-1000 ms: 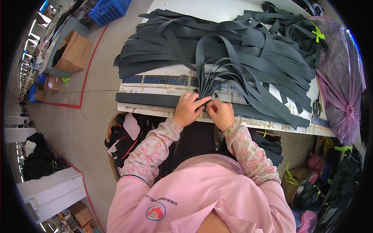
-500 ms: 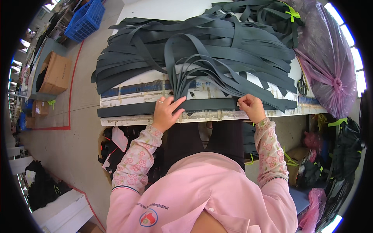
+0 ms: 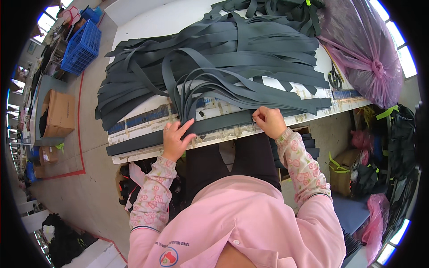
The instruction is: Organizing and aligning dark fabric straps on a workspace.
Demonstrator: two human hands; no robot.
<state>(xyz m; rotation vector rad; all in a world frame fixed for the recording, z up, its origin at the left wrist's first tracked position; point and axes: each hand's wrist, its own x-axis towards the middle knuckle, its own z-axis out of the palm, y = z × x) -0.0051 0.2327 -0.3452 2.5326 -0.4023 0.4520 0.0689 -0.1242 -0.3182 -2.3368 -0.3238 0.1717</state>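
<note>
A long flat dark grey strap (image 3: 223,121) lies along the front edge of the white table (image 3: 154,5). My left hand (image 3: 175,139) rests on it with thumb and fingers apart, the fingertips touching the lower ends of a looped bundle of grey straps (image 3: 196,87). Farther right, my right hand (image 3: 270,122) is closed in a pinch at the strap's upper edge; whatever is between its fingertips is hidden. The looped bundle arches up and trails to the right. Behind it a large pile of matching grey straps (image 3: 214,44) covers much of the tabletop.
Black scissors (image 3: 334,79) lie at the table's right side, near a tied pink plastic bag (image 3: 373,53). Another heap of straps (image 3: 286,11) sits at the back. On the left are a blue crate (image 3: 81,48) and a cardboard box (image 3: 59,114).
The view has turned, so the table now slants up to the right. Both hands keep about the same places on the strap; the left stays spread, the right pinched.
</note>
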